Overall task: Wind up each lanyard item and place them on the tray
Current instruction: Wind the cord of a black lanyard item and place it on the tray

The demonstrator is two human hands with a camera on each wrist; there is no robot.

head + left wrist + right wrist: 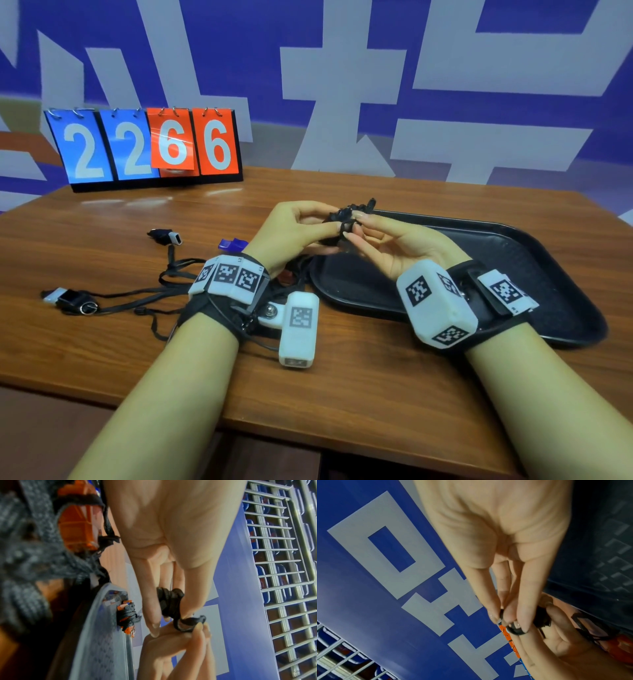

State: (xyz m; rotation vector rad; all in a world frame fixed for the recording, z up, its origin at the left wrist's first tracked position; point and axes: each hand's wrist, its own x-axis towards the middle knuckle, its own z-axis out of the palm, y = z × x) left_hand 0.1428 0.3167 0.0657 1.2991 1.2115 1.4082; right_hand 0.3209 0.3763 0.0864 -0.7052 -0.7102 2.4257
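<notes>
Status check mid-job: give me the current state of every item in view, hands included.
Left hand: pinches the black lanyard bundle.
Right hand: pinches the bundle's loose end.
Black lanyard bundle: mostly wound, held above the table.
Tray: flat on the table.
Orange wound item: wound, on the tray.
Black lanyards: unwound, tangled on the table.
Blue item: lying on the table.
Scoreboard: upright, reads 2266.

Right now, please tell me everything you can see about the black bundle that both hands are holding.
The black bundle is thin, flat black cord wound into a small tight knot of coils; what it wraps is hidden. It is held in the air above the near edge of the black tray, not on it. The left hand pinches the wound part, and the right hand pinches a loose loop at its end.
</notes>
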